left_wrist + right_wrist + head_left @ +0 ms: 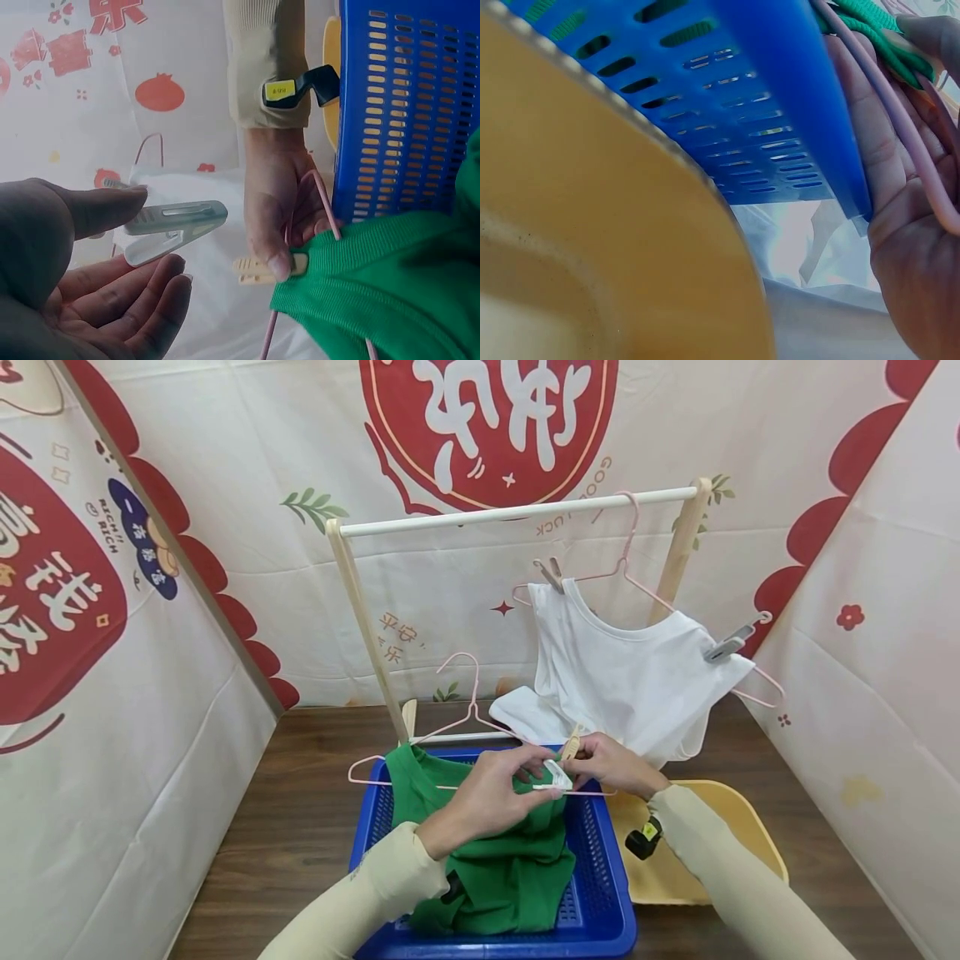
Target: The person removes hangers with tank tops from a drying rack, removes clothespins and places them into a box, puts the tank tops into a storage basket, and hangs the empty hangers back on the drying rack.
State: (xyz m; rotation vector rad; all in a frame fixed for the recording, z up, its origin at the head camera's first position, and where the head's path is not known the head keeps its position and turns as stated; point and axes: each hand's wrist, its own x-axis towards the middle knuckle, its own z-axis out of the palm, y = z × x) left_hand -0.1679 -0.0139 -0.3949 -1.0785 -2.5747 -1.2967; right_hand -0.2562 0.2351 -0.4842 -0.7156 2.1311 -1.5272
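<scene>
My left hand holds a white plastic clothespin between thumb and fingers, close to the strap of a green tank top. On the other side, my right hand pinches a beige clothespin at that strap, its thumb lying over the clothespin. A pink wire hanger runs through the top's shoulders, and one end of it crosses my right fingers. Most of the top lies in a blue perforated basket.
Behind the basket stands a rack with a white rail. A white top hangs there on another pink hanger, with a beige clothespin and a grey clothespin on it. A yellow tray sits right of the basket.
</scene>
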